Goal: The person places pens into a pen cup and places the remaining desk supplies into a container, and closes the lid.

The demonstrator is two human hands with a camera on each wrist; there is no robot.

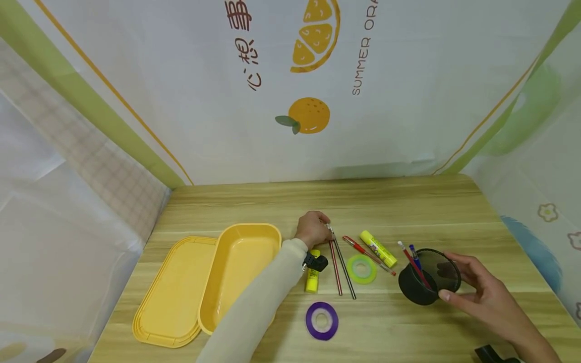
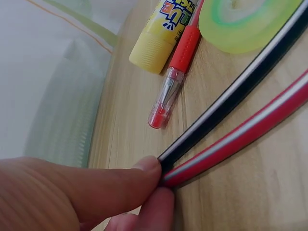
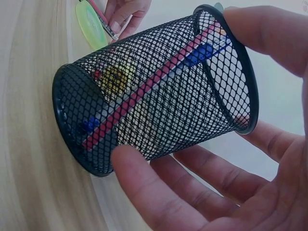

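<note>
My left hand (image 1: pixel 313 229) pinches a red striped pencil (image 2: pixel 240 132) and a black striped pencil (image 2: pixel 226 98) together between thumb and finger at their far ends. In the head view the two slant toward the front edge over the wooden table. Off to the right, my right hand (image 1: pixel 483 287) holds a black mesh pen cup (image 1: pixel 417 292) by its rim and side, tilted. Inside the cup lean a red pencil (image 3: pixel 139 94) and a blue pen (image 3: pixel 198 55). A red pen (image 2: pixel 183 53) lies just beyond the pinched pencils.
Yellow glue sticks (image 1: pixel 378 248) lie on the table (image 1: pixel 386 201), one partly under the left wrist. Green tape (image 1: pixel 369 276) and purple tape (image 1: pixel 309 322) lie flat. At left, a yellow box (image 1: pixel 240 239) overlaps its lid (image 1: pixel 168 297). A printed cloth (image 1: pixel 181 101) hangs behind.
</note>
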